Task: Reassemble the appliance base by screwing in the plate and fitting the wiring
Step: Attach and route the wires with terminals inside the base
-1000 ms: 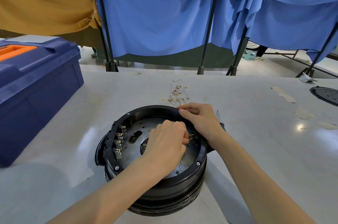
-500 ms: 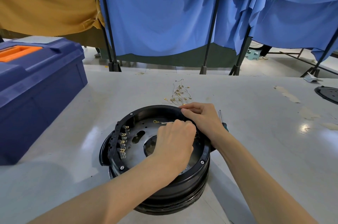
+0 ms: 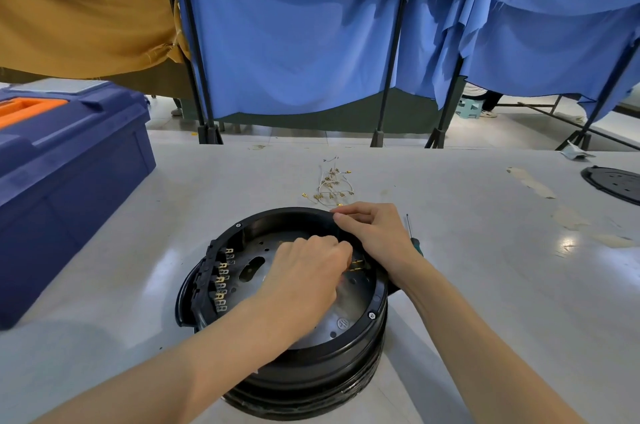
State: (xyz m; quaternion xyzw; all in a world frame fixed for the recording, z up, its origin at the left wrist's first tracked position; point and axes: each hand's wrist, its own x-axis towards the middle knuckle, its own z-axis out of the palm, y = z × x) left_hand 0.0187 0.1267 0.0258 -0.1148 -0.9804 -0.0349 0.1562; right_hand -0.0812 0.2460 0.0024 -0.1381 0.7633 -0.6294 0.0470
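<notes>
A round black appliance base (image 3: 304, 368) sits upside down on the table in front of me, with a grey metal plate (image 3: 343, 313) inside its rim. A row of brass terminals (image 3: 221, 281) lines the plate's left side. My left hand (image 3: 304, 281) reaches over the plate, fingers pinched on a thin wire beside brass terminals (image 3: 356, 265) at the right inner wall. My right hand (image 3: 372, 233) rests curled on the base's far right rim, touching it. A bundle of loose wires with brass ends (image 3: 330, 186) lies beyond the base.
A blue toolbox with an orange handle (image 3: 62, 188) stands at the left. A screwdriver (image 3: 414, 235) lies behind my right wrist. A black round cover (image 3: 614, 183) sits at the far right edge. Tape scraps (image 3: 533, 181) mark the table's right side. Blue curtains hang behind.
My left hand has shifted slightly right toward the right-side terminals, and the wire end that showed left of it is now hidden. My right hand stays on the rim.
</notes>
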